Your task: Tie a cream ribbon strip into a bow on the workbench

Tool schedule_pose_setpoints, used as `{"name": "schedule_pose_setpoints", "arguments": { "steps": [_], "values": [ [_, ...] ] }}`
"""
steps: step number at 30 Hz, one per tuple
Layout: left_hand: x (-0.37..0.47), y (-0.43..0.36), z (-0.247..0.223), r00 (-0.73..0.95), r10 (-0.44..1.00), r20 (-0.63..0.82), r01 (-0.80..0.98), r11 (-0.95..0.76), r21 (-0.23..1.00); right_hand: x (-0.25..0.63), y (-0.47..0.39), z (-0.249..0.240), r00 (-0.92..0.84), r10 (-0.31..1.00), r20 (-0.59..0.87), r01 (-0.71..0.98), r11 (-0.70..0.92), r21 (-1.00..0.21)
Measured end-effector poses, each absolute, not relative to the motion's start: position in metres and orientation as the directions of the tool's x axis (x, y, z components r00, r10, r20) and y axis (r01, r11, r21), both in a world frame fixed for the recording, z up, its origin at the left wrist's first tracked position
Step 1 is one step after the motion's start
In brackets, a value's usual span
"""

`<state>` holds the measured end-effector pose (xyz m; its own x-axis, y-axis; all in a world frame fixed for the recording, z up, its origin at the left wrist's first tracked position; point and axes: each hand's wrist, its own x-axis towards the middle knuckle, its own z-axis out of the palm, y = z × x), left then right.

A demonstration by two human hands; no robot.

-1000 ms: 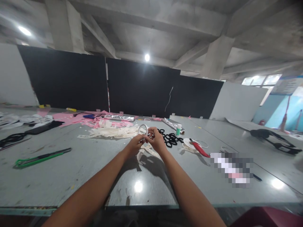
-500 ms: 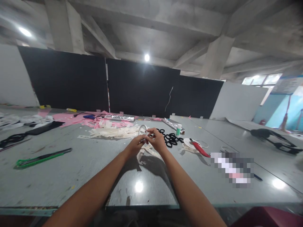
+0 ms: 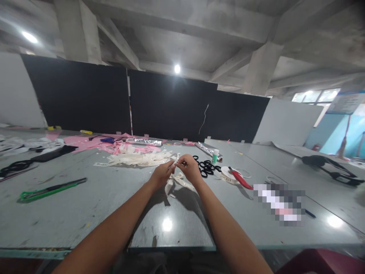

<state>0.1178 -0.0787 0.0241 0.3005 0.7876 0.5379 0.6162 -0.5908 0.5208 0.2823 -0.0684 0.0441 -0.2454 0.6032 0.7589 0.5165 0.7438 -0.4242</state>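
Observation:
My left hand [image 3: 162,175] is closed on a pale ring [image 3: 173,156], which stands up above its fingertips. Close beside it, my right hand [image 3: 188,167] pinches at the ring's right side, its fingers nearly touching the left ones. Cream ribbon [image 3: 182,183] with printing hangs or lies just below both hands; whether it is joined to the ring I cannot tell. Behind the hands lies a pile of cream ribbon strips [image 3: 139,157]. Several black rings [image 3: 207,167] are scattered right of my right hand.
A green cutter [image 3: 53,189] lies at left, near black scissors [image 3: 17,167]. To the right are a ribbon roll [image 3: 228,176], a red-handled tool [image 3: 241,179] and a green-and-white glue stick [image 3: 215,156]. Foil rolls [image 3: 144,142] and pink sheets [image 3: 76,140] lie farther back.
The ring has tilted and turned between my fingers and shows less of its opening. My right hand has shifted slightly right, its fingers now more curled.

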Motion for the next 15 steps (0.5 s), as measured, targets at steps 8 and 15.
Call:
{"name": "schedule_pose_setpoints", "arguments": {
  "steps": [8,15],
  "values": [
    [0.116,-0.076,0.023,0.248,0.765,0.594,0.789,-0.515,0.334,0.282,-0.057,0.032,-0.247,0.607,0.755,0.566,0.723,-0.396],
    [0.117,-0.079,0.027,0.246,0.722,0.647,0.838,-0.494,0.232,0.281,-0.059,0.032,-0.24,0.624,0.744,0.597,0.699,-0.394]
  ]
}}
